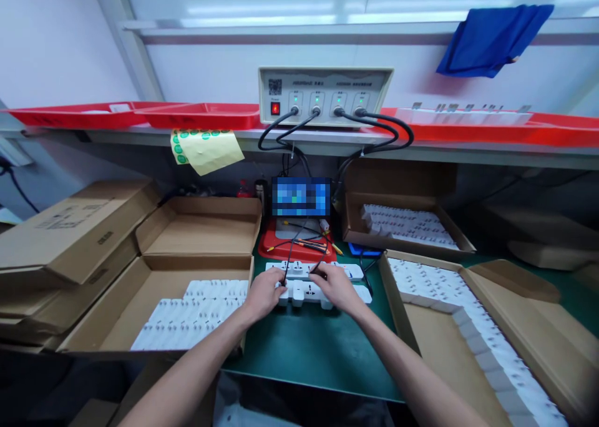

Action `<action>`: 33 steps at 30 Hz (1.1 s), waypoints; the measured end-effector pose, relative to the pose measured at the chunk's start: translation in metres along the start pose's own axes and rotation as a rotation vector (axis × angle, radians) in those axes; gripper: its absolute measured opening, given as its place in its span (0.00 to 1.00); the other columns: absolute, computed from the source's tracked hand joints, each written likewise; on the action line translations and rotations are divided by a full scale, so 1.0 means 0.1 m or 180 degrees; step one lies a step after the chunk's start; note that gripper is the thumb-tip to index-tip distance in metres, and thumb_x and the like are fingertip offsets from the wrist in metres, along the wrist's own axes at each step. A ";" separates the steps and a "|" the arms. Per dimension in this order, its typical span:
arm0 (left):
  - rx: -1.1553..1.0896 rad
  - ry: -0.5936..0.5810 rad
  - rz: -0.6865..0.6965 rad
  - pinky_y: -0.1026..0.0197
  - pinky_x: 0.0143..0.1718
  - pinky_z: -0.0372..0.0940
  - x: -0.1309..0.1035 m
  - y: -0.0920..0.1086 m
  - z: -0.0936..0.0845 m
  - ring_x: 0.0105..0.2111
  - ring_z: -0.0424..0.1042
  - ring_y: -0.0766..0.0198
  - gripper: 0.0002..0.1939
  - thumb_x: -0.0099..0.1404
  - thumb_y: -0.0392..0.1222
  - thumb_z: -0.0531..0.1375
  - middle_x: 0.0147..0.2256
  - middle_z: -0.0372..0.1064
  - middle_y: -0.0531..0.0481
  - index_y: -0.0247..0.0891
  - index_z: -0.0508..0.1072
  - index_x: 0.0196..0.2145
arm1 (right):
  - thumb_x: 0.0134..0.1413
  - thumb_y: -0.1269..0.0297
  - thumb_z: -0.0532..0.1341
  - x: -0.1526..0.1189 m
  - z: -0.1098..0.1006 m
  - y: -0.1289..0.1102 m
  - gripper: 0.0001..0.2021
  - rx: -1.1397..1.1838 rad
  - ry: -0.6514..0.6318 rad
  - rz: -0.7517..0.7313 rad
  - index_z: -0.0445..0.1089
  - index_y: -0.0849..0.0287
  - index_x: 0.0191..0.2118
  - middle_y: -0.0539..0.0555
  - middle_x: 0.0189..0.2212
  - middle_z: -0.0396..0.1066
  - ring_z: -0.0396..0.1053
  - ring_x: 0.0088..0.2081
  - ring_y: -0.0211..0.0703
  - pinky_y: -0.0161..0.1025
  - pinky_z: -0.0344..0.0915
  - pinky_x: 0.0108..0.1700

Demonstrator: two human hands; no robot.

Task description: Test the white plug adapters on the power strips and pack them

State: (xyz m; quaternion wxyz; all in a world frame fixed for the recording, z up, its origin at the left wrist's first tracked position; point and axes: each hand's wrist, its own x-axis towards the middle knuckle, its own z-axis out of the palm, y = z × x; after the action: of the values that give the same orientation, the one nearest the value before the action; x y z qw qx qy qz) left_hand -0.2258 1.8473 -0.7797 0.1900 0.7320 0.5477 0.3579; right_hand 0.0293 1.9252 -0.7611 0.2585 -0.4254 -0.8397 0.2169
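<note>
Two white power strips (309,291) lie one behind the other on the green bench mat, with small white plug adapters (298,294) seated in the front one. My left hand (264,294) is at the left end of the front strip, its fingers closed on a thin black cable (289,255) that runs up toward the red tray. Over the strips' middle, my right hand (337,288) pinches the end of another black cable (322,261). The cable tips are hidden by my fingers or too small to make out.
Left, an open cardboard box (103,308) holds rows of white adapters. Two more boxes of adapters stand right, the nearer one (397,314) beside my forearm. Behind the strips are a red tray (299,250) and a phone-like screen (301,196). A tester box (326,96) sits on the shelf.
</note>
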 end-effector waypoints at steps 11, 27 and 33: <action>-0.0192 0.0095 0.0166 0.51 0.60 0.72 0.16 0.22 0.13 0.55 0.81 0.49 0.09 0.78 0.37 0.59 0.51 0.83 0.42 0.43 0.77 0.38 | 0.65 0.51 0.64 -0.61 -0.66 0.51 0.16 0.0155 -0.0136 0.0545 0.85 0.56 0.36 0.58 0.40 0.87 0.81 0.44 0.56 0.42 0.71 0.43; 0.0020 -0.0674 0.0047 0.54 0.51 0.70 0.59 0.57 0.80 0.46 0.80 0.51 0.13 0.78 0.42 0.59 0.43 0.83 0.43 0.41 0.82 0.38 | 0.69 0.63 0.63 -0.62 -0.44 0.60 0.10 -0.0573 -0.0022 0.0076 0.77 0.54 0.34 0.56 0.36 0.81 0.76 0.40 0.50 0.40 0.67 0.42; 0.0196 -0.0697 0.0088 0.53 0.51 0.69 0.57 0.58 0.81 0.46 0.80 0.49 0.12 0.78 0.42 0.61 0.40 0.82 0.43 0.40 0.82 0.38 | 0.69 0.63 0.63 -0.62 -0.44 0.59 0.09 -0.0575 -0.0075 0.0120 0.76 0.54 0.34 0.56 0.37 0.81 0.76 0.41 0.50 0.40 0.67 0.43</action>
State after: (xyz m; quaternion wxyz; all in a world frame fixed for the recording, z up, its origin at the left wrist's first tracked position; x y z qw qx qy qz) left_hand -0.1198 1.8907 -0.7767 0.2211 0.7797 0.5242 0.2614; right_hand 0.1230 1.9119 -0.7772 0.2051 -0.4602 -0.8506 0.1501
